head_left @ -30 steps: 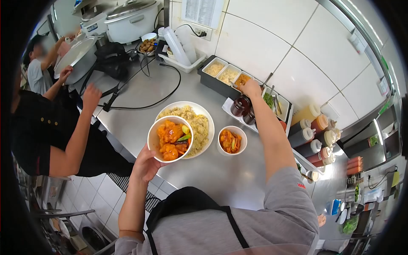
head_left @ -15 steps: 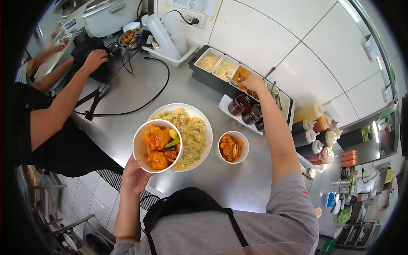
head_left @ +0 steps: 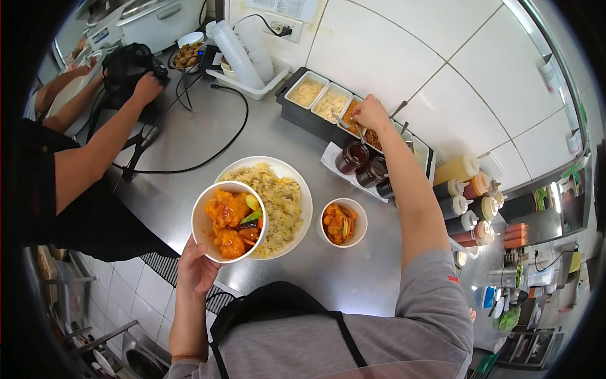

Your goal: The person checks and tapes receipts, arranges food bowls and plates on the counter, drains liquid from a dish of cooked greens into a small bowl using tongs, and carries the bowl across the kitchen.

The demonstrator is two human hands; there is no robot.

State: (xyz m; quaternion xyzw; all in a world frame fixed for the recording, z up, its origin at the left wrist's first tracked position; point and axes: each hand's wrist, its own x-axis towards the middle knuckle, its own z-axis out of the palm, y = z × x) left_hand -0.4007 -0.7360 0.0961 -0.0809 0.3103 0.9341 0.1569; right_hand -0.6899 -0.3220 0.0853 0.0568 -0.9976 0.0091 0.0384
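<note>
My left hand (head_left: 197,270) grips a white paper bowl (head_left: 197,221) of orange-sauced pieces (head_left: 228,211) with green and dark bits. The bowl is above the left edge of a white plate of fried rice (head_left: 278,199). To the right stands a smaller white cup (head_left: 358,232) with similar orange food. My right hand (head_left: 371,115) is closed over the topping containers, at the orange-brown one (head_left: 349,120), beside a spoon handle; what its fingertips hold is too small to make out. Shredded pale toppings (head_left: 307,91) fill the containers left of it.
Dark jars (head_left: 351,158) stand in a white tray before the containers. Squeeze bottles (head_left: 456,170) are at right. A black cable (head_left: 237,136) crosses the counter. A co-worker's arm (head_left: 104,148) reaches to a black bag (head_left: 126,72) at left. Stacked cups (head_left: 237,57) lie in a basket.
Since a second ago, the view has shifted. The co-worker's hand has come down to the black bag. My right hand stays among the toppings, and my left keeps holding the bowl.
</note>
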